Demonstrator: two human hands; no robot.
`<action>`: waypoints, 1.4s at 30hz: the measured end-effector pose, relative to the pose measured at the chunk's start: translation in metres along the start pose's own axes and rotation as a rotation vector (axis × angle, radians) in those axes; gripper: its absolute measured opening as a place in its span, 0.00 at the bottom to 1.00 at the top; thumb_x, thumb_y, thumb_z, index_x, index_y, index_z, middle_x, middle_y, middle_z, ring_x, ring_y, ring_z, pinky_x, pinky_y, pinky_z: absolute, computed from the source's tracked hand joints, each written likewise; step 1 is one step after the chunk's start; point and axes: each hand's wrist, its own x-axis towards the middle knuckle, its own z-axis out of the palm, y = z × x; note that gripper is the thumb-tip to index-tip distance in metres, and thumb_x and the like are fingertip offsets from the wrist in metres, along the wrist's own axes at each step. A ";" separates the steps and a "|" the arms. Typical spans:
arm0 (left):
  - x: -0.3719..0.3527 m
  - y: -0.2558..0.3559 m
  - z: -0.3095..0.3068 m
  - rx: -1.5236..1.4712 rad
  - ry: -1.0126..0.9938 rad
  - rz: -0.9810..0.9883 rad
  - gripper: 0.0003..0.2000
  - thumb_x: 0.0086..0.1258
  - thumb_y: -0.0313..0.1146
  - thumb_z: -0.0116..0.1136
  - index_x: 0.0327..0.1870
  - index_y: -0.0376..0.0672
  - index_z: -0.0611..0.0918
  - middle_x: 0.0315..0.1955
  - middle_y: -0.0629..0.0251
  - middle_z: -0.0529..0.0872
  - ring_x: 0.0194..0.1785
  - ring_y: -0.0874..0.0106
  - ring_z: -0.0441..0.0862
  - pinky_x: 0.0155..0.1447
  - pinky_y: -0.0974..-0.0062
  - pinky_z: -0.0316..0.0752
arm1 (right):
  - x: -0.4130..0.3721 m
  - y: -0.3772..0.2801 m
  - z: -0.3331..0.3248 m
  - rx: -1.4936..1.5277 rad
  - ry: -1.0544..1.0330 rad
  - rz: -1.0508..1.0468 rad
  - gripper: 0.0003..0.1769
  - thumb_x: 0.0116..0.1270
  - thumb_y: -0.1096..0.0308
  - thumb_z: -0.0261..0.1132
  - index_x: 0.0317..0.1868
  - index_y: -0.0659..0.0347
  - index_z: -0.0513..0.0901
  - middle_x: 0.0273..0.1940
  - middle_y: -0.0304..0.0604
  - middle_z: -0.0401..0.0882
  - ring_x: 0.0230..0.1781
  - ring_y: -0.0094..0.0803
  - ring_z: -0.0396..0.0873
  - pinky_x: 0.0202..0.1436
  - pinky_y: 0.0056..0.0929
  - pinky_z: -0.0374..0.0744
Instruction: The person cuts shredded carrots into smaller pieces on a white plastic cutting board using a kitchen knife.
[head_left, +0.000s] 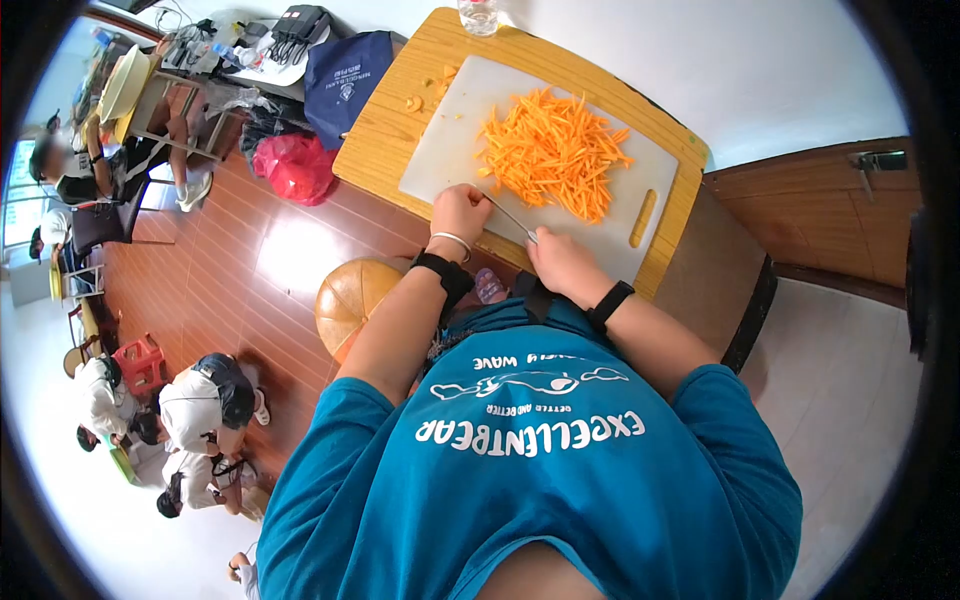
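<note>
A large heap of shredded orange carrot [550, 150] lies on a white cutting board [440, 150]. At the board's near edge, my right hand [562, 262] is closed around the handle of a knife [510, 216], whose thin blade slants up to the left. My left hand [460, 212] is closed, its fingertips pinched at the far end of the blade. Whether a scrap of carrot is also between those fingertips cannot be made out. Both hands are just below the carrot heap, near my body.
The board rests on a wooden table [385, 135] with carrot scraps [414, 103] to its left. A glass [478, 16] stands at the far edge. Left of the table are a navy bag [345, 82], a pink plastic bag [293, 167] and a round stool [352, 300]. Several people are farther left.
</note>
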 end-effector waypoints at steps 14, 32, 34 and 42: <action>0.031 0.007 -0.009 0.200 0.089 0.205 0.08 0.61 0.32 0.59 0.36 0.37 0.85 0.30 0.53 0.84 0.38 0.54 0.82 0.46 0.62 0.77 | -0.024 0.041 -0.024 0.015 0.039 -0.011 0.19 0.73 0.52 0.55 0.39 0.62 0.76 0.33 0.59 0.82 0.36 0.60 0.80 0.39 0.56 0.77; 0.039 0.012 -0.013 0.297 -0.142 0.225 0.09 0.60 0.35 0.61 0.31 0.37 0.85 0.29 0.51 0.85 0.37 0.56 0.83 0.45 0.64 0.78 | -0.002 0.039 -0.015 0.085 -0.024 0.032 0.21 0.74 0.50 0.52 0.42 0.62 0.75 0.38 0.59 0.82 0.41 0.60 0.80 0.42 0.54 0.76; 0.035 0.014 -0.012 0.311 -0.161 0.130 0.10 0.60 0.36 0.61 0.30 0.38 0.85 0.26 0.52 0.86 0.34 0.57 0.84 0.42 0.64 0.79 | -0.003 0.040 -0.012 0.114 -0.023 0.033 0.20 0.74 0.50 0.52 0.42 0.62 0.75 0.38 0.59 0.82 0.42 0.60 0.80 0.43 0.54 0.76; 0.020 0.008 -0.005 0.174 -0.238 -0.142 0.13 0.60 0.38 0.61 0.25 0.35 0.85 0.21 0.55 0.86 0.23 0.66 0.84 0.34 0.68 0.79 | 0.002 0.026 -0.006 0.143 -0.012 -0.003 0.19 0.73 0.52 0.53 0.42 0.62 0.75 0.37 0.59 0.82 0.40 0.59 0.80 0.43 0.53 0.76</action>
